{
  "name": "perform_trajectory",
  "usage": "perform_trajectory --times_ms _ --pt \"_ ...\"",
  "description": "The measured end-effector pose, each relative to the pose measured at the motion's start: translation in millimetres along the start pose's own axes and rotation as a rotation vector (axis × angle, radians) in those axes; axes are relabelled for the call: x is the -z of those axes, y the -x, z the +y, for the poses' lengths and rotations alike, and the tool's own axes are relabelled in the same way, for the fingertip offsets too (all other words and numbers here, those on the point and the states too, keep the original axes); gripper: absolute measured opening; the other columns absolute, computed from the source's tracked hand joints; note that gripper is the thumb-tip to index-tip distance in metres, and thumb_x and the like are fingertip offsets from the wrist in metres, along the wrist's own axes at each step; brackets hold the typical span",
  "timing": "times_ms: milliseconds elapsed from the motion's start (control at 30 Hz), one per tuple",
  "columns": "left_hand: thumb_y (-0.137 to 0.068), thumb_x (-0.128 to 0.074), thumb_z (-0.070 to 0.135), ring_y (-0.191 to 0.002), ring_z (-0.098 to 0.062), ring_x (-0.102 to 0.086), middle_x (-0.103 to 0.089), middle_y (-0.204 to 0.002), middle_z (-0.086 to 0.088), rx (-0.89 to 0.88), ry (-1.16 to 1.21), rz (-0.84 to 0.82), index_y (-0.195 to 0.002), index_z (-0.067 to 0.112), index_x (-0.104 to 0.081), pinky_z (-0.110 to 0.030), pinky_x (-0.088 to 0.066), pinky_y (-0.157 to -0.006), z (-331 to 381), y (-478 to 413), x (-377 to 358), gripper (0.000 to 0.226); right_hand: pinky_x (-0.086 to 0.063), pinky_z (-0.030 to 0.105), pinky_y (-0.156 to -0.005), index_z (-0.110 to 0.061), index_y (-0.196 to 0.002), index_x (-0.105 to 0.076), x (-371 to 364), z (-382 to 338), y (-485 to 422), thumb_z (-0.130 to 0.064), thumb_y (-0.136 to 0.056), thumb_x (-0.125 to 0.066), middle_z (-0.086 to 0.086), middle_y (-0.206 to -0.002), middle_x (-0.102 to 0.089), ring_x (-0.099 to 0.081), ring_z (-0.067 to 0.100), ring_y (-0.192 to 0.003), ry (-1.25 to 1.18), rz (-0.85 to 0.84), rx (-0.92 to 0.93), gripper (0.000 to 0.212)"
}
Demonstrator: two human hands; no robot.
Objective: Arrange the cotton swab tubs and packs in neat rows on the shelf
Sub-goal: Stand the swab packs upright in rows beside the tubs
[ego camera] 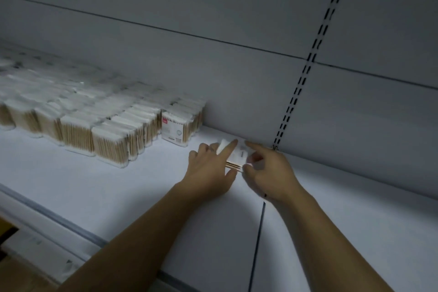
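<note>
Cotton swab packs (78, 125) stand upright in tight rows at the left of the shelf (142, 185), white tips up and wooden sticks showing through the sides. The block runs back to the rear wall (213, 7), and its far part is too blurred to count. The rows step back toward the right, so the front line is not yet even. A labelled pack (173, 131) closes the block, facing forward, probably to set the face of the display. Right of it lies bare shelf, then the left hand (209, 169). Its forefinger is laid along the top of a loose pack (237, 155) and its thumb sits at the near edge, so the fingers grip it from the left side. This pack lies flat near the rear wall, well apart from the rows and between both hands. The right hand (270, 170) holds the other side, forefinger reaching to the far edge, thumb near the front and the remaining fingers curled; the motion blur hides the finer detail. Judgement: the two-sided hold squares the pack before it is stood up and slid left to join the rows. Further right are a dark seam (259, 232) in the shelf and a slotted upright (305, 71).
</note>
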State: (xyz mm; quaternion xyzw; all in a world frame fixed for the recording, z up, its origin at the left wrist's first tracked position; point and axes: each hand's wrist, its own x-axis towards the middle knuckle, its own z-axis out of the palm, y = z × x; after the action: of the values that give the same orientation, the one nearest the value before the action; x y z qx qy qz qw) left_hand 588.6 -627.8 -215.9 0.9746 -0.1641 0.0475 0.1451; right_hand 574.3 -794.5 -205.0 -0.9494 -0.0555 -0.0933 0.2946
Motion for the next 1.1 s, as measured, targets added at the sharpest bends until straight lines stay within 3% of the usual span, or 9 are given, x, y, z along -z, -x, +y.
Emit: perform_trajectory --times_ms 167,333,433,567,667,767,867,967,1100 --pt "-0.087 -0.069 0.039 -0.112 -0.017 -0.049 -0.047 -0.124 -0.001 0.066 0.371 0.119 -0.137 0.033 -0.047 -0.023 -0.040 -0.094 -18.8 4.8 4.4 0.055 -0.044 0.021 -0.089 -0.031 -0.132 -0.054 -17.1 -9.6 4.6 -0.017 -0.082 -0.062 -0.009 -0.124 -0.059 -0.055 0.008 -0.108 -0.075 0.016 0.088 0.053" --pt "-0.081 -0.078 0.017 -0.110 -0.010 -0.052 -0.050 -0.125 0.008 0.111 0.755 0.294 -0.124 0.028 -0.056 -0.003 -0.045 -0.078 -20.4 17.0 10.2 0.049 -0.046 0.015 -0.082 -0.029 -0.125 -0.059 -16.8 -8.8 0.9 -0.037 -0.080 -0.073 -0.012 -0.119 -0.055 -0.056 0.000 -0.097 -0.122 0.009 0.095 0.048" --pt "-0.085 -0.065 -0.002 -0.115 -0.011 -0.057 -0.055 -0.127 0.009 -0.013 0.922 0.353 -0.127 0.029 -0.054 -0.015 -0.052 -0.084 -19.9 21.8 15.7 0.053 -0.040 0.002 -0.073 -0.025 -0.105 -0.067 -18.0 -14.1 0.9 -0.029 -0.082 -0.073 -0.008 -0.114 -0.056 -0.058 -0.002 -0.092 -0.301 0.115 0.046 0.024" --pt "-0.087 -0.047 -0.014 -0.115 -0.007 -0.057 -0.058 -0.121 0.015 -0.106 1.049 0.366 -0.132 0.025 -0.052 -0.021 -0.055 -0.083 -17.5 25.8 19.1 0.060 -0.042 0.012 -0.071 -0.035 -0.123 -0.050 -13.8 -20.2 2.4 -0.026 -0.082 -0.072 -0.020 -0.109 -0.054 -0.056 0.000 -0.091 -0.360 0.139 -0.025 0.047" --pt "-0.087 -0.053 -0.010 -0.103 -0.006 -0.060 -0.058 -0.117 0.008 -0.081 1.067 0.389 -0.133 0.026 -0.051 -0.017 -0.051 -0.078 -16.7 24.1 17.2 0.058 -0.050 0.023 -0.063 -0.027 -0.091 -0.061 -17.5 -23.1 6.9 -0.022 -0.077 -0.073 -0.012 -0.078 -0.063 -0.058 0.006 -0.068 -0.409 0.108 -0.036 0.019" --pt "-0.087 -0.067 0.002 -0.100 -0.006 -0.061 -0.058 -0.115 0.006 0.092 1.108 0.470 -0.121 0.026 -0.052 -0.019 -0.051 -0.079 -17.3 20.3 16.2 0.045 -0.047 0.023 -0.060 -0.026 -0.076 -0.057 -20.7 -33.2 10.7 -0.022 -0.075 -0.078 -0.007 -0.066 -0.057 -0.050 0.005 -0.058 -0.421 0.189 -0.031 0.021" --pt "-0.082 -0.074 0.027 -0.096 -0.009 -0.065 -0.065 -0.105 0.002 0.183 1.232 0.411 -0.105 0.025 -0.053 -0.030 -0.054 -0.082 -17.3 17.9 17.1 0.031 -0.044 0.020 -0.058 -0.026 -0.074 -0.054 -19.8 -49.0 13.9 -0.028 -0.074 -0.080 -0.006 -0.067 -0.057 -0.051 0.006 -0.060 -0.393 0.303 -0.035 0.026" --pt "-0.076 -0.071 0.046 -0.099 -0.020 -0.067 -0.068 -0.105 -0.004 0.084 1.393 0.200 -0.107 0.024 -0.054 -0.037 -0.056 -0.085 -15.0 20.3 17.7 0.041 -0.048 0.020 -0.063 -0.027 -0.084 -0.061 -19.6 -62.5 20.1 -0.035 -0.079 -0.073 -0.011 -0.080 -0.061 -0.057 0.004 -0.073 -0.334 0.215 0.054 0.015" --pt "-0.088 -0.069 0.018 -0.098 -0.021 -0.067 -0.068 -0.102 0.000 0.071 1.218 0.264 -0.102 0.029 -0.057 -0.041 -0.056 -0.087 -30.5 25.8 20.9 0.021 -0.049 0.018 -0.076 -0.025 -0.094 -0.066 -21.2 -69.0 18.0 -0.012 -0.081 -0.072 -0.009 -0.097 -0.061 -0.060 0.001 -0.086 -0.345 0.162 0.171 0.019"
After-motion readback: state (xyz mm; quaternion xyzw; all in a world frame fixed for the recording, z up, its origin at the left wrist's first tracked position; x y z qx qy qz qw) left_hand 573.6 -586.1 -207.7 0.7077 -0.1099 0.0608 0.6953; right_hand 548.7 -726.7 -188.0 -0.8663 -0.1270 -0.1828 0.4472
